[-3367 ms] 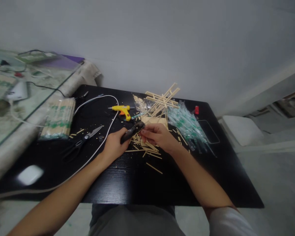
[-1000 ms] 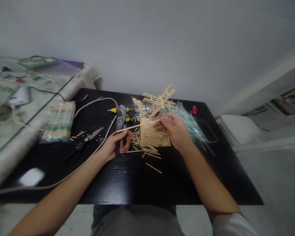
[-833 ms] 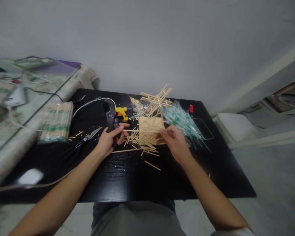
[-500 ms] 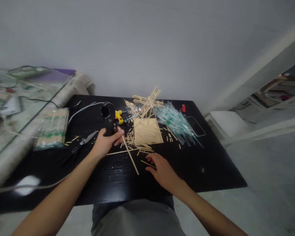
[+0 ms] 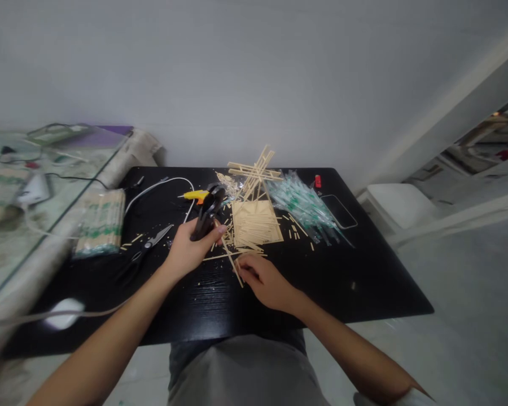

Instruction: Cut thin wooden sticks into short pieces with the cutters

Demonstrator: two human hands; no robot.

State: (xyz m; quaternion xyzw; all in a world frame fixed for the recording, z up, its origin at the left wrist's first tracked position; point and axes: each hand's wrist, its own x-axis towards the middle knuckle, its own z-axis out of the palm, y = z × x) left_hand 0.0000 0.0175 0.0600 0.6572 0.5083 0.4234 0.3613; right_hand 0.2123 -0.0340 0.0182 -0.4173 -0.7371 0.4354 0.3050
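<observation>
My left hand [image 5: 190, 245] is wrapped round a black pliers-like hand tool [image 5: 206, 211] whose exact kind I cannot make out. A thin wooden stick [image 5: 229, 255] slants down toward me from the same hand's thumb and fingers. My right hand [image 5: 262, 279] is closed near the lower end of that stick, its fingertips pinching a wooden stick; whether it is the same one or a shorter piece is unclear. Just beyond the hands, loose cut sticks [image 5: 258, 228] are heaped on a square wooden panel [image 5: 276, 212]. Behind stands a crossed stick frame [image 5: 256, 169].
A yellow glue gun [image 5: 192, 195] and black-handled scissors [image 5: 146, 248] lie left of the heap. Clear plastic wrappers [image 5: 305, 206], a phone [image 5: 338, 211] and a small red object [image 5: 318, 181] are on the right. A packed stick bundle [image 5: 101, 223] sits at the left edge.
My right hand has moved left and up to the stick, its fingers now closed. My left hand and the black tool have shifted right, and the tool is more tilted.
</observation>
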